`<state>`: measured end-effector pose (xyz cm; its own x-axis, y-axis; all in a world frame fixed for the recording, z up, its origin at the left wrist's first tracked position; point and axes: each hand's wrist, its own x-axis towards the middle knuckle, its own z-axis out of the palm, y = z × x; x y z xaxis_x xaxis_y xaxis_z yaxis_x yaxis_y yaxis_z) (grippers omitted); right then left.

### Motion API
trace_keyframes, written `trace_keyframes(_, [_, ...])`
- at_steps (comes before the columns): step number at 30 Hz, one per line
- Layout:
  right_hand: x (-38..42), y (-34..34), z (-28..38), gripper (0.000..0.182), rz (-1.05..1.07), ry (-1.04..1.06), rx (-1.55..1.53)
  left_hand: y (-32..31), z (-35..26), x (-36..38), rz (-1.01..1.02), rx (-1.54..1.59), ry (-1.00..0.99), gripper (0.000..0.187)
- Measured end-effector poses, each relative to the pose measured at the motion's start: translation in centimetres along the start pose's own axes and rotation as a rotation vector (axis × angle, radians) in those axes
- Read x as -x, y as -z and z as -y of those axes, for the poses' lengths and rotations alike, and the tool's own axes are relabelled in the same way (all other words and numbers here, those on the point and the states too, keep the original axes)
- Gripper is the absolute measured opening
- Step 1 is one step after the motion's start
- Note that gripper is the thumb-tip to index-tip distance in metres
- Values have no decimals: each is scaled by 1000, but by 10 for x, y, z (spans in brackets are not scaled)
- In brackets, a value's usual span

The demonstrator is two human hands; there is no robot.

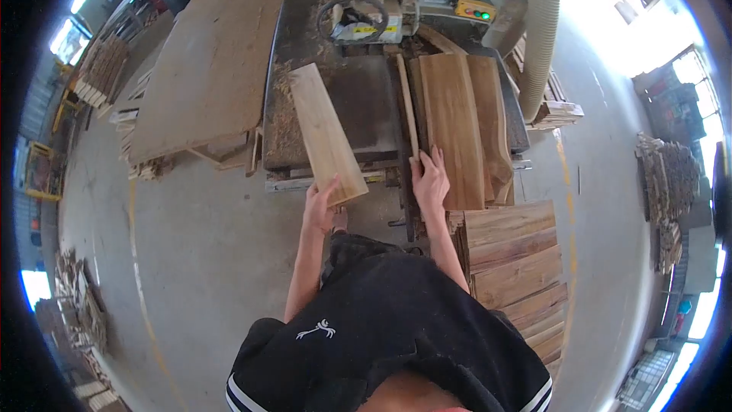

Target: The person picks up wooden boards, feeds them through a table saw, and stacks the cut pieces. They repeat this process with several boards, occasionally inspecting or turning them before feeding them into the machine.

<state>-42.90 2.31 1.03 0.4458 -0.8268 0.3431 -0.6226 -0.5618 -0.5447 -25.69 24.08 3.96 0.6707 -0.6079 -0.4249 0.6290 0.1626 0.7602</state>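
My left hand (321,207) grips the near end of a pale wooden plank (325,132) that lies slanted across the dark machine table (364,107), its far end pointing up and left. My right hand (429,180) rests flat on the near end of a darker brown board (455,126), which lies lengthwise on the table beside another board with a wavy edge (496,133). A thin wooden strip (407,104) runs between the two hands' boards.
A woodworking machine with a handwheel (354,17) and a green-buttoned yellow box (474,10) stands at the table's far end. A dust hose (540,30) hangs right. Stacked planks (518,267) sit at my right, a large wooden sheet (206,61) at left.
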Motion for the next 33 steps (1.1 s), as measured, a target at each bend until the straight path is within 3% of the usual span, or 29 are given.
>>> trace_keyframes(4, [-7, -4, 0, 29, 7, 125, 103, 24, 21, 2, -98, -438, 41, 53])
trace_keyframes(5, [-8, -5, 1, 27, -35, 168, 117, 29, 20, 6, -106, -509, 32, 62])
trace_keyframes(7, [-13, 8, 16, 26, 22, 54, 30, 34, 4, 13, -122, -647, -2, 79])
trace_keyframes(10, [-17, 19, 34, 27, 74, -14, -132, 54, -12, 14, -84, -813, -131, 123])
trace_keyframes(14, [-30, -17, 48, 28, 142, -125, -412, 57, -20, 23, -66, -1434, -394, 160])
trace_keyframes(16, [-26, -69, 34, 26, 107, -88, -390, 62, -9, 14, -151, -1725, -441, 165])
trace_keyframes(17, [-26, -73, 46, 23, 161, -266, -443, 66, -6, 6, -134, -1763, -464, 168])
trace_keyframes(20, [-39, -74, 63, 20, 228, -288, -281, 80, -6, -15, -35, -1802, -542, 169])
trace_keyframes(24, [-40, -91, 78, 34, -147, 166, -212, 87, -13, -30, 160, -1706, -609, 157])
trace_keyframes(25, [-37, -95, 79, 46, -83, 235, -236, 86, -14, -32, 187, -1698, -618, 154])
trace_keyframes(28, [-17, -98, 83, 50, 125, 185, -415, 74, -4, -43, 352, -1755, -595, 149])
trace_keyframes(33, [-15, -105, 74, 58, 160, 105, -346, 30, 28, -73, 476, -1531, -774, 144])
